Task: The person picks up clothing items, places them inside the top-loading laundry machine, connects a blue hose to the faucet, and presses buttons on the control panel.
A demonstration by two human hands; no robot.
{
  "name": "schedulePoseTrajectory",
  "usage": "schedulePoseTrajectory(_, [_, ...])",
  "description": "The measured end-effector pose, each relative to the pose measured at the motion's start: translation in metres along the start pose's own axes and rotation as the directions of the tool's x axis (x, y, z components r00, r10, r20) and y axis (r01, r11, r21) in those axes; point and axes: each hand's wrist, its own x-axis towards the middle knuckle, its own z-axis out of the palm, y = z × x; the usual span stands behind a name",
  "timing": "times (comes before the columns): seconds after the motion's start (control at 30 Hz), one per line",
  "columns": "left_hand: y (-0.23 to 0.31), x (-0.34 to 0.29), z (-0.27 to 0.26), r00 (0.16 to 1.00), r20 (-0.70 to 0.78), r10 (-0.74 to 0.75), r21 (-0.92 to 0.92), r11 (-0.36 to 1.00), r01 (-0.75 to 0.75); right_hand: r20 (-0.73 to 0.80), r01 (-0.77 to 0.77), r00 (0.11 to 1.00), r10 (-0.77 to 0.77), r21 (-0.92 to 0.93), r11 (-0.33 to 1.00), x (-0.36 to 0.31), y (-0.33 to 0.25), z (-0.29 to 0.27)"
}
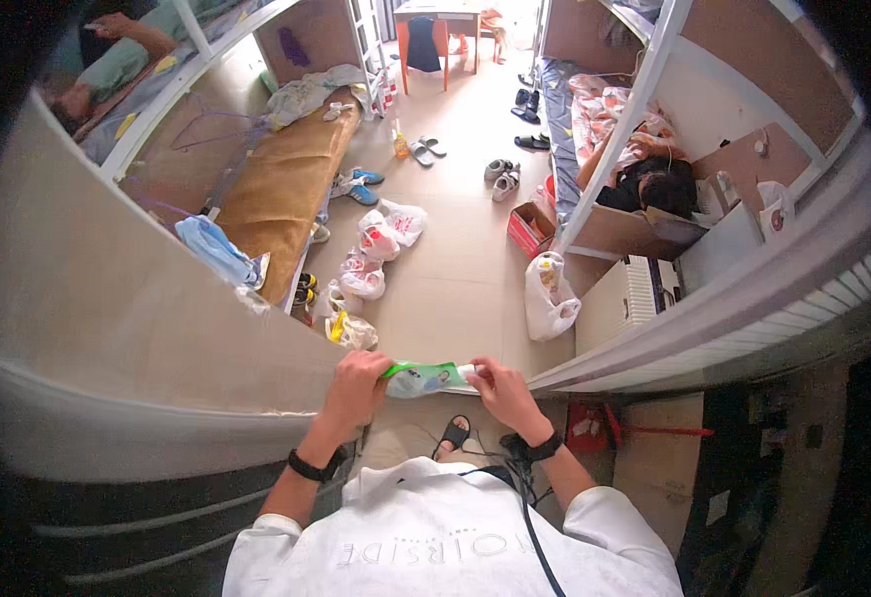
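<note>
A green and pale, partly see-through plastic packet (422,380) with a small printed picture is stretched level between my two hands, in front of my body. My left hand (354,386) is closed on its bright green end. At the white end, my right hand (504,394) pinches the packet between thumb and fingers. The packet's exact kind and contents cannot be made out. Both wrists wear black bands, and a black cable runs down from near the right wrist over my white shirt.
Bunk beds line both sides; a person lies on the right lower bunk (570,129) and another on the left upper one. White plastic bags (363,276), shoes (503,179) and a red box (531,230) stand on the floor. An orange chair (426,50) is far ahead.
</note>
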Motion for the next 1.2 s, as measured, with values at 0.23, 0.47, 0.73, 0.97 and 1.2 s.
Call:
schedulePoseTrajectory(0.23, [-0.077, 0.086, 0.009, 0.99, 0.007, -0.138, -0.104, 0.985, 0.138, -0.17, -0.093, 0.98, 0.102, 0.062, 0.994, 0.04, 0.002, -0.035])
schedulePoseTrajectory(0.47, [-0.169, 0.184, 0.054, 0.967, 0.117, -0.227, -0.048, 0.971, 0.234, -0.424, -0.261, 0.868, 0.258, 0.053, 0.964, 0.067, -0.001, -0.068])
schedulePoseTrajectory(0.73, [-0.321, 0.274, 0.132, 0.929, 0.323, -0.18, 0.083, 0.983, 0.161, -0.754, -0.445, 0.53, 0.389, 0.144, 0.884, 0.075, -0.02, -0.086])
schedulePoseTrajectory(0.97, [-0.463, 0.355, 0.199, 0.819, 0.373, -0.436, 0.139, 0.899, 0.416, -0.884, -0.549, 0.268, 0.384, 0.188, 0.814, 0.072, -0.035, -0.088])
schedulePoseTrajectory(1.2, [-0.511, 0.438, 0.201, 0.641, 0.49, -0.591, -0.249, 0.61, 0.752, -0.884, -0.571, 0.085, 0.459, 0.334, 0.749, 0.091, 0.001, -0.092])
